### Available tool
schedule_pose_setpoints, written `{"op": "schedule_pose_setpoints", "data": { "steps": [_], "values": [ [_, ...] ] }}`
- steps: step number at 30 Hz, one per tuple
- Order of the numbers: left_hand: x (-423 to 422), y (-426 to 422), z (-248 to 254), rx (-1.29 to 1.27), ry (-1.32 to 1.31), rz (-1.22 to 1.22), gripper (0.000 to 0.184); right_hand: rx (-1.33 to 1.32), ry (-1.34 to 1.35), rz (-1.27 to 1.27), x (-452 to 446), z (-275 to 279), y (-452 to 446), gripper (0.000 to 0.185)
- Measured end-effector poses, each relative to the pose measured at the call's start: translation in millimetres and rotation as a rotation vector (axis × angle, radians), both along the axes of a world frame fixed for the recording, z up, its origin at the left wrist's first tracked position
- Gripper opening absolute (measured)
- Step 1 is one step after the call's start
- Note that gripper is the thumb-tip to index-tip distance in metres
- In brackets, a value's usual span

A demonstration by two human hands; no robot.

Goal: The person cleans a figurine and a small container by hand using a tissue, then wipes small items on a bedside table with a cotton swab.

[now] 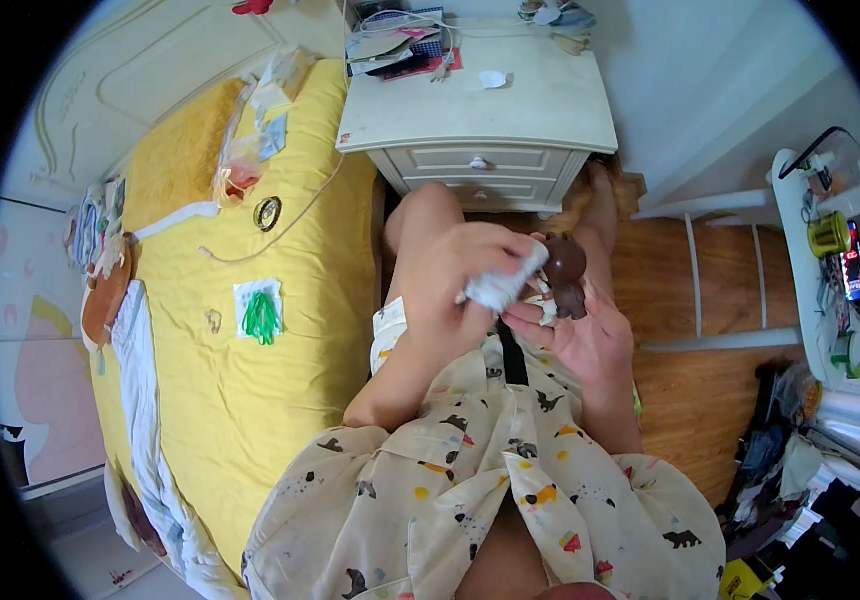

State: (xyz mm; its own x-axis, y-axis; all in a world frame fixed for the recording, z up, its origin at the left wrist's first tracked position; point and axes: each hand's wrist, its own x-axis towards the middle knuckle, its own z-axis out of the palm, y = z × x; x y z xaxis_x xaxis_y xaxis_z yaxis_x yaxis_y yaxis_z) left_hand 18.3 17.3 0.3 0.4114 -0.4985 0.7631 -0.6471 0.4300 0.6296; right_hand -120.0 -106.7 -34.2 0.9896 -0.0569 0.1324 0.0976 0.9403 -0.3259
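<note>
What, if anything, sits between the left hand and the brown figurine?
The white cloth does: bunched in the left hand, on the side facing the brown figurine, which the right hand holds. Nothing else visible blocks; contact is unclear.

Bed and nightstand: the yellow-sheeted bed (190, 430) bears a fluffy pillow (175, 135), a pale cable (300, 218) and a round dark object (267, 213); the white nightstand (430, 115) bears a white scrap (493, 79).
</note>
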Motion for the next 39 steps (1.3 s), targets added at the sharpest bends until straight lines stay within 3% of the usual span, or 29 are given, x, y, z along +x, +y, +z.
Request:
{"op": "schedule_pose_setpoints", "data": {
  "steps": [5, 15, 20, 24, 27, 32, 35, 39],
  "values": [
    [-4.0, -5.0, 3.7, 0.013, -0.35, -0.046, 0.03, -0.003, 0.042, -0.094, 1.6, -3.3, 5.9, 0.058],
    [5.0, -5.0, -1.8, 0.149, -0.143, 0.179, 0.035, -0.117, -0.009, -0.057, 1.3, -3.7, 2.7, 0.061],
    [3.6, 1.9, -4.2, -0.013, 0.534, 0.008, 0.023, -0.107, -0.003, -0.048, 0.0, 1.3, 1.5, 0.059],
    [9.4, 4.5, -0.5, -0.006, 0.842, -0.087, 0.023, -0.053, 0.048, -0.023, -0.6, 3.2, -1.1, 0.055],
    [11.2, 6.1, -4.7, -0.019, 0.916, -0.145, 0.024, 0.004, 0.07, -0.001, -0.5, 2.1, -2.2, 0.055],
    [1.8, 4.6, 1.0, 0.006, 0.756, -0.09, 0.025, 0.11, -0.014, 0.107, 0.8, -8.6, -10.4, 0.055],
    [-3.3, 2.1, -0.1, -0.007, 0.652, -0.109, 0.024, -0.001, 0.097, 0.049, -1.2, -4.0, -7.3, 0.052],
    [-8.5, -2.9, -2.4, -0.012, 0.441, -0.121, 0.022, 0.115, 0.159, -0.028, -4.1, -1.0, 1.8, 0.046]
  ]
}}
